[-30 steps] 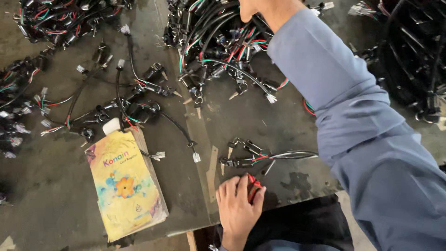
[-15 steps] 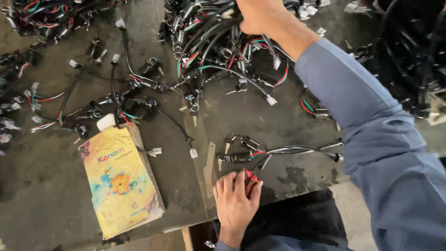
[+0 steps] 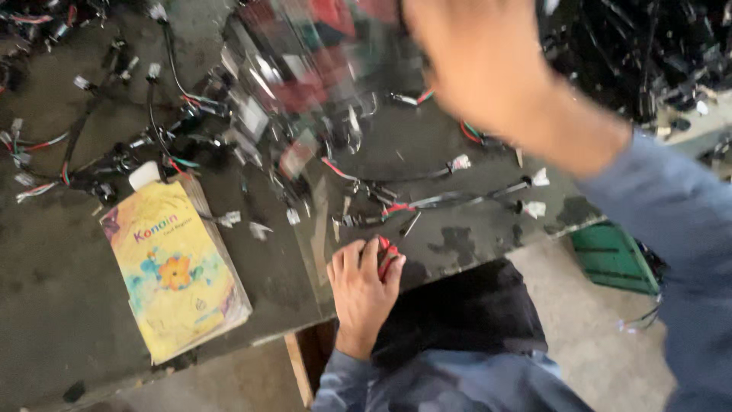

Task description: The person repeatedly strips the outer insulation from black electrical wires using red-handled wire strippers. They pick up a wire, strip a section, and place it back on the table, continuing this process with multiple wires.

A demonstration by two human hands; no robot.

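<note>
Resting left hand at table edge.

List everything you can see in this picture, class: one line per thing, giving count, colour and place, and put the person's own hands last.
Table: one, dark grey, fills most of the view.
Booklet: one, yellow with a flower picture, lower left of the table.
Wire bundles: many, black with red, green and white ends, spread across the table top; too tangled to count.
Blurred wire bunch: one, black, red and green, upper middle, under the right hand.
Crate: one, green, on the floor at right.
Red-handled tool: one, at the table's near edge.
Left hand: resting on the table edge, fingers around the red-handled tool.
Right hand: blurred, at top.
</note>
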